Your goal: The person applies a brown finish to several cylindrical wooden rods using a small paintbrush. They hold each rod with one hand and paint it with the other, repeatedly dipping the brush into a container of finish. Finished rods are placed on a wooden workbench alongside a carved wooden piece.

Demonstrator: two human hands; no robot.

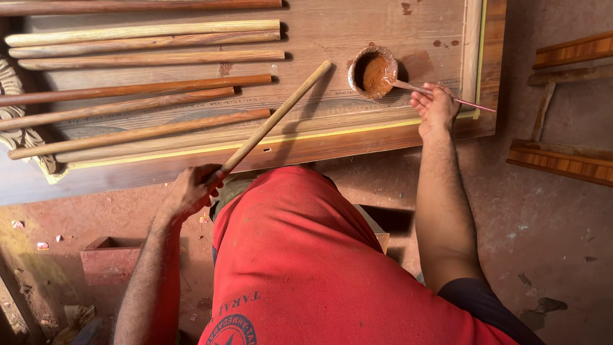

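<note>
- Red-shirted torso (pixel 300 268) fills the near middle of the view, with the person bent over a big wooden panel (pixel 357 137) that serves as the worktop.
- Left hand (pixel 188 191) is clenched around the near end of a long wooden rod (pixel 274 121); the rod slants up and to the right, and its far tip hangs over the panel.
- That rod looks stiff, light and dry, so probably not slippery. Held at one end it's all lever, so I'd guess a grip closer to the middle gives more control.
- Right hand (pixel 434 105) pinches a thin brush (pixel 447 97) by the middle of its handle, bristle end dipped in a small round bowl (pixel 373 71) of reddish-brown stain on the panel's far right.
- Bowl looks small and tippy, with wet stuff inside. I'd keep the brush strokes gentle around its rim.
- More rods (pixel 143 61) lie side by side across the panel's left part, some pale, some already reddish.
- Striped wooden pieces (pixel 565 160) sit on the floor off to the right, well apart from everything.
</note>
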